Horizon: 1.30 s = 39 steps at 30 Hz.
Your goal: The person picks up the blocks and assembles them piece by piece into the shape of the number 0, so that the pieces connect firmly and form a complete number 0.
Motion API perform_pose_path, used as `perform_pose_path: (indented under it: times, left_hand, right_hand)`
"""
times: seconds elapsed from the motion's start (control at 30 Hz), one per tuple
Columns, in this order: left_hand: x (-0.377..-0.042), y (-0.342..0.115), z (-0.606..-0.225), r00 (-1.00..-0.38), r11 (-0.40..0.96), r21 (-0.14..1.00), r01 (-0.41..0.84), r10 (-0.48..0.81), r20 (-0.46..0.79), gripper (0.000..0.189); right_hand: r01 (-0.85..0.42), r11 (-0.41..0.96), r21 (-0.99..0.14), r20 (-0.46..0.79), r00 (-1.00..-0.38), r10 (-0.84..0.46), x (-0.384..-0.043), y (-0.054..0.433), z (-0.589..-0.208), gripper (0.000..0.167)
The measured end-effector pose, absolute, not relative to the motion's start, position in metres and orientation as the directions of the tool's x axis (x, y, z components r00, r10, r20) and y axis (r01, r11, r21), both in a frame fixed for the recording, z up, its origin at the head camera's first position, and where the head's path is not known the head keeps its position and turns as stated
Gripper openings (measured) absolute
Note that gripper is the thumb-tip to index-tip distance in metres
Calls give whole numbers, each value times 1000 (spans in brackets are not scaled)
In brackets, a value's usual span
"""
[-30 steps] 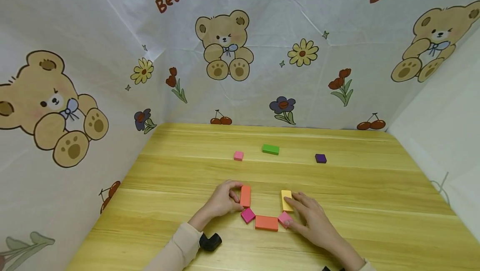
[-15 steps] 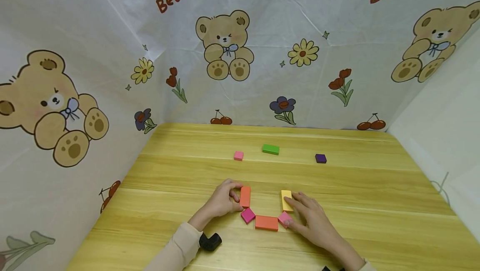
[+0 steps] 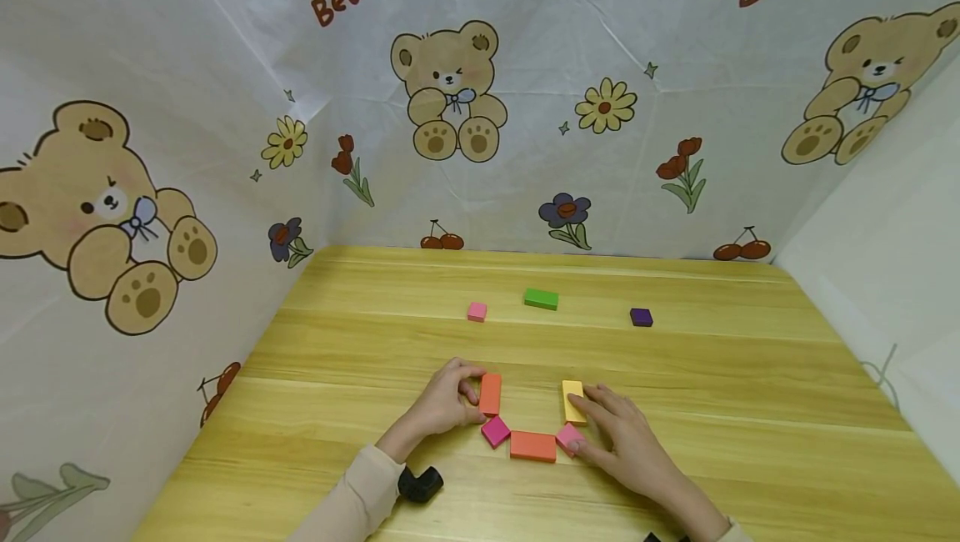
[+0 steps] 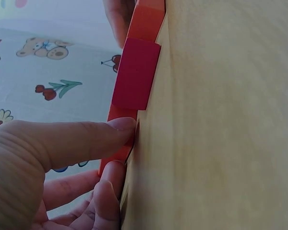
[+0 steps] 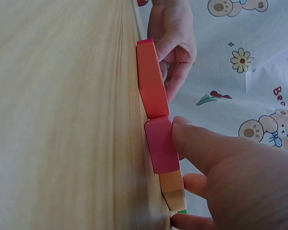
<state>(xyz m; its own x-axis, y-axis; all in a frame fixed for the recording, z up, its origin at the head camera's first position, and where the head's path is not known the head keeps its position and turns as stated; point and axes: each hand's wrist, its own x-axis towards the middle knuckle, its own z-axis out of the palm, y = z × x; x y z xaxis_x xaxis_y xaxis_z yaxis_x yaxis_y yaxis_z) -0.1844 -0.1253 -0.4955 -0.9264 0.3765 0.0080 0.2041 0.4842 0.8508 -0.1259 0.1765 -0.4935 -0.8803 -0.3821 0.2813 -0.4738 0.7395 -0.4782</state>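
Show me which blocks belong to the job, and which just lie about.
In the job, apparently: left orange block, magenta block, near orange block, near pink block, yellow block.
Lying apart, perhaps spare: far pink block, green block, purple block.

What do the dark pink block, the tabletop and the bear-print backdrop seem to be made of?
Dark pink block: perhaps painted wood, matte; flat, even colour, crisp edges, though plastic is possible.
Tabletop: wood or wood-look laminate, smooth; streaky grain.
Backdrop: thin fabric or plastic sheet, dull; creases.

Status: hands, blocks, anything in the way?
Left fingers hold left orange block. Right fingers touch yellow block and nearer light-pink block. No obstruction seen.
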Motion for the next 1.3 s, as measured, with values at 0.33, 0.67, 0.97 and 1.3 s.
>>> perform_pose_path:
  times: [0.33, 0.67, 0.97, 1.3]
  left_hand:
    - [-185, -126, -497, -925, 486, 848, 210, 381, 11, 67]
    - [-185, -126, -497, -924, 494, 842, 216, 383, 12, 69]
    - [-181, -131, -497, -913, 445, 874, 197, 407, -1, 74]
    - [-157, -128, -497, -929, 423, 857, 293, 337, 152, 64]
  right_hand:
    - [-468, 745, -476, 270, -884, -382, -126, 177, -494, 58]
    - [-469, 742, -480, 270, -883, -383, -126, 176, -493, 58]
    - [-469, 742, -480, 272, -883, -382, -126, 176, -492, 58]
    - [-467, 745, -477, 272, -884, -380, -126, 176, -494, 58]
